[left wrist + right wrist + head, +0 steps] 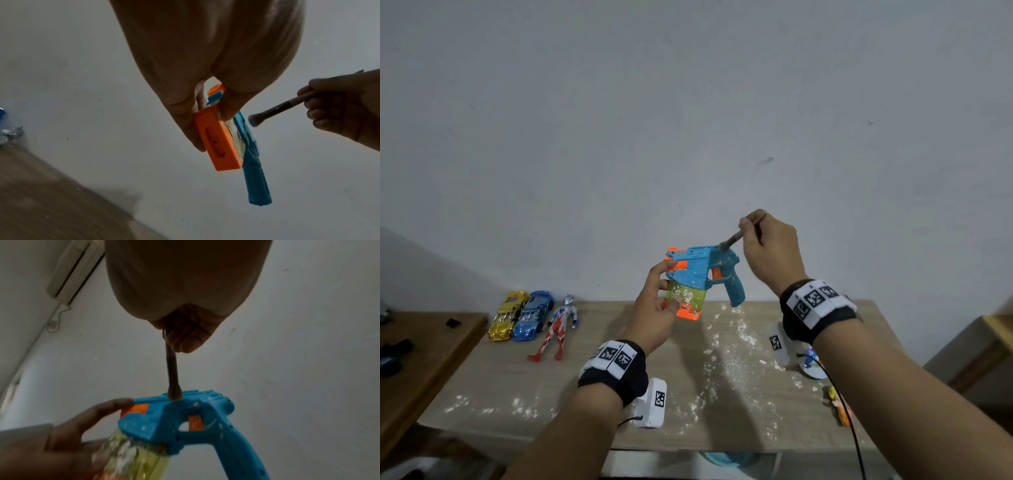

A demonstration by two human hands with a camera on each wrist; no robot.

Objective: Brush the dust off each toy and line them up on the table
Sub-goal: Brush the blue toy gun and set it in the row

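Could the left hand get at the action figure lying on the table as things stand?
Probably not yet: the path to the action figure looks free, but the left hand grips the toy gun while the right hand brushes it.

I hold a blue toy water gun (705, 270) in the air above the table, barrel to my left, grip hanging down to the right; its orange muzzle, orange trigger and yellow-green tank with an orange base are flecked with white dust. A small grey-tipped brush (730, 242) touches its top rear. On the table's far left a gold toy car (506, 316), blue toy car (532, 316) and red-and-silver action figure (556, 327) lie side by side.
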